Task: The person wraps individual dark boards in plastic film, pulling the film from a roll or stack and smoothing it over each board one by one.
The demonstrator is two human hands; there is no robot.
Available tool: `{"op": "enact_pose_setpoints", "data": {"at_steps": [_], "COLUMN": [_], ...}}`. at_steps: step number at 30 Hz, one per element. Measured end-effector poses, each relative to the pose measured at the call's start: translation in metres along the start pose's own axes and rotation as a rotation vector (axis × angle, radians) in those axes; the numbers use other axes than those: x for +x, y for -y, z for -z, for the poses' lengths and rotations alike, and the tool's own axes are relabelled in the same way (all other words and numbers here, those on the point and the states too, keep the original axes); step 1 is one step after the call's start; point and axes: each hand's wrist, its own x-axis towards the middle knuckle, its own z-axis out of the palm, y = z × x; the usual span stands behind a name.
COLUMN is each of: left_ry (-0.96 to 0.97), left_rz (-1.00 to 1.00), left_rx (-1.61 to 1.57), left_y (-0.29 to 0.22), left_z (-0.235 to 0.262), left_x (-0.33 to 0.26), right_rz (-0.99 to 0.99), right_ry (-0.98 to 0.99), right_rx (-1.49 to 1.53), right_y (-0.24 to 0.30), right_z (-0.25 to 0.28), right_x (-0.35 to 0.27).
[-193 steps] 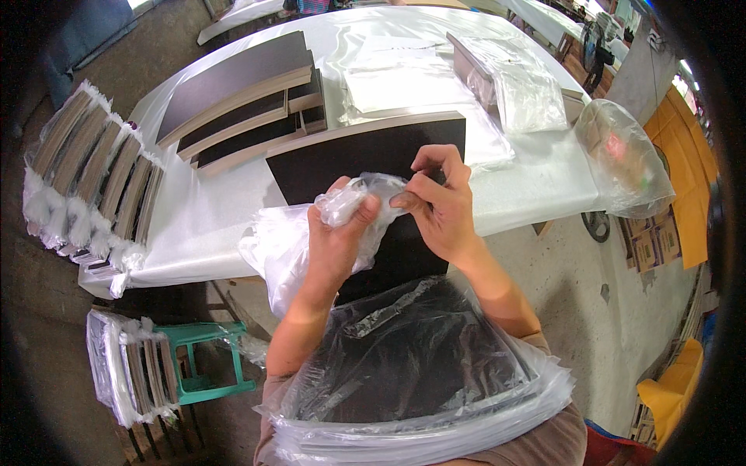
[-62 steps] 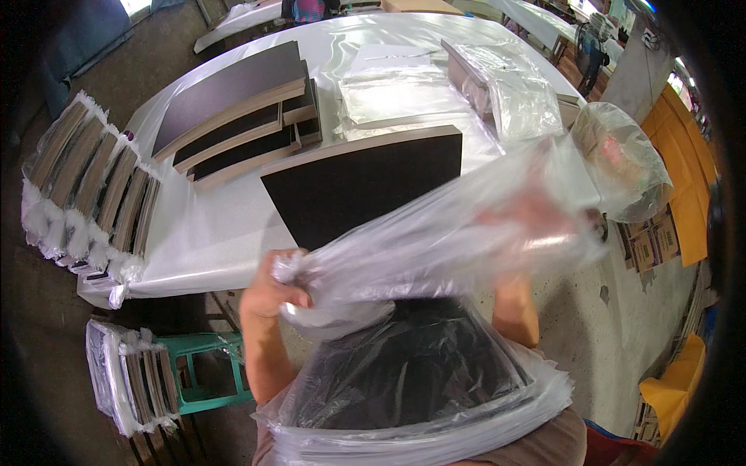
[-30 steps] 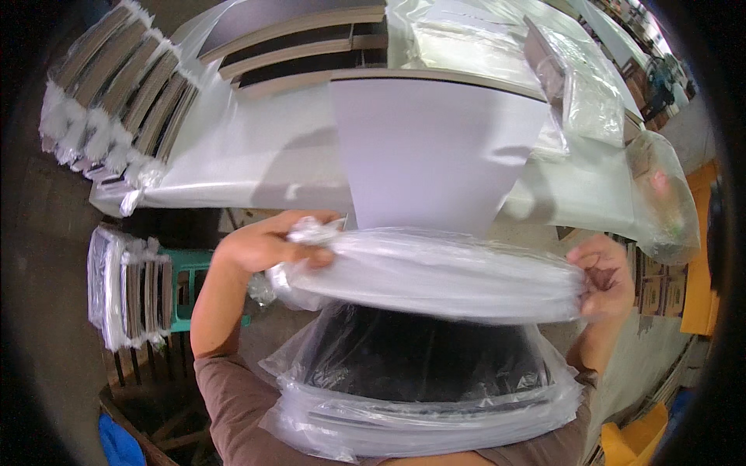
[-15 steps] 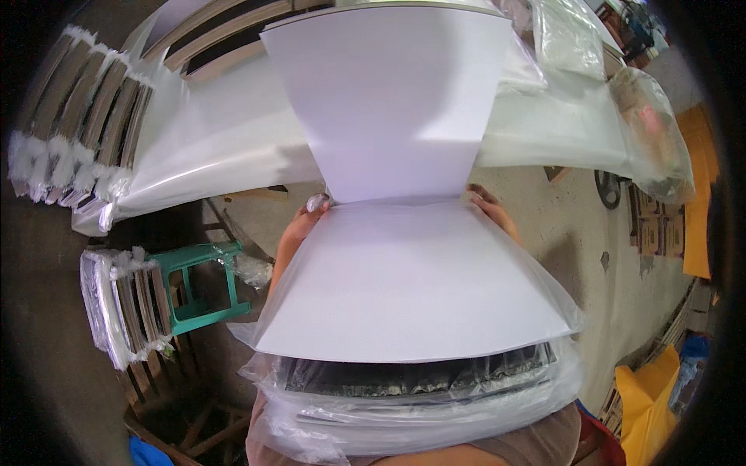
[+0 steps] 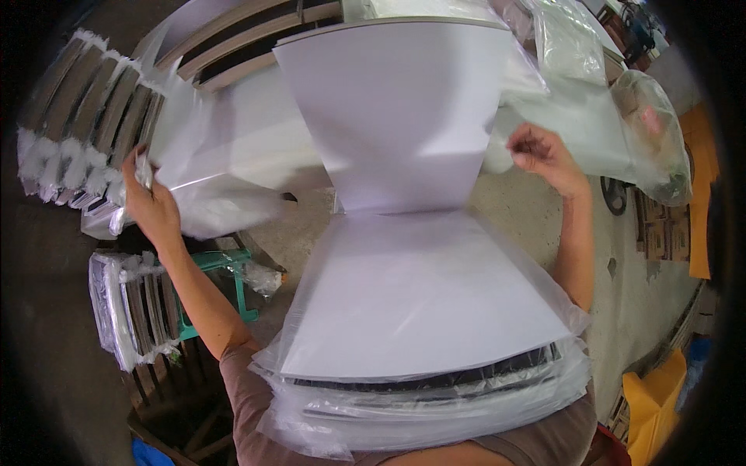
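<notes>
A white board (image 5: 396, 116) stands upright, leaning at the table edge. Its foot meets a second white board (image 5: 420, 295), which lies in a clear plastic bag on my lap, over several bagged dark boards (image 5: 435, 388). My left hand (image 5: 155, 206) is out to the left by the stacked boards (image 5: 85, 128), its thumb and finger closed on a clear plastic sheet (image 5: 233, 206) that is blurred by motion. A whitish wrap shows at the left thumb. My right hand (image 5: 548, 159) hovers right of the upright board, fingers loosely curled and apart, with nothing visible in it.
A plastic-covered table (image 5: 249, 132) spans the far side. Below left, wrapped boards (image 5: 140, 311) rest beside a green stool (image 5: 241, 287). At right are a plastic bag (image 5: 653, 140), brown cartons (image 5: 664, 233) and a yellow sheet (image 5: 653, 396).
Both hands have left the fold between the boards. The left went far left to the plastic sheet, which is now moving; the right rose to the right. Both white boards stay nearly in place.
</notes>
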Motion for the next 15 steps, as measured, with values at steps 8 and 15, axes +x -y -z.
{"op": "enact_pose_setpoints", "data": {"at_steps": [8,15], "left_ry": [0.619,0.716], "left_rz": [0.266,0.456], "left_rx": [-1.63,-1.625], "left_y": [-0.173,-0.194], "left_z": [-0.045,-0.075], "left_x": [-0.019,-0.052], "right_rz": [0.686,0.389], "right_ry": [-0.102,-0.292], "right_rx": [-0.077,0.443], "right_y": [0.118,0.08], "right_z": [-0.139,-0.131], "right_x": [0.063,0.068]}}
